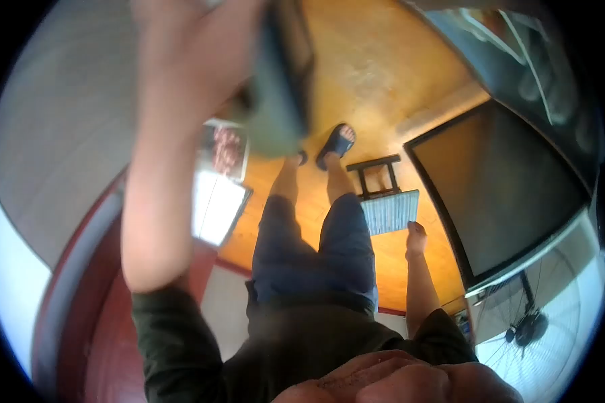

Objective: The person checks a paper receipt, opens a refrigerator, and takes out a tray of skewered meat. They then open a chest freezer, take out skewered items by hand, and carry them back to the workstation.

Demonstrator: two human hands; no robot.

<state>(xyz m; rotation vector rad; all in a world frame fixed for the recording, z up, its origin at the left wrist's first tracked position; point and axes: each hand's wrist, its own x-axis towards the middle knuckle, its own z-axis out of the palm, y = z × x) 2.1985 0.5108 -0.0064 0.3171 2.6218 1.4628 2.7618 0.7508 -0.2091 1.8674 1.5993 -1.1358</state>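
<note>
My left hand (198, 60) is raised close to the camera and smeared by motion. Its fingers seem to be closed round a dark-edged grey-green object (279, 114), too blurred to name. Lower down on the right, my right hand (417, 238) is at the near corner of a small stool (391, 212) with a pale striped seat and dark legs. The fingers look curled at the seat's edge. The stool is beside my right leg.
A large dark-framed panel (497, 191) stands on the right, with a wire-guarded fan (531, 329) below it. Left of my legs are a bright white panel (218, 207) and a light container (244, 161) with reddish contents. My sandalled feet are on the orange-brown floor (376, 74).
</note>
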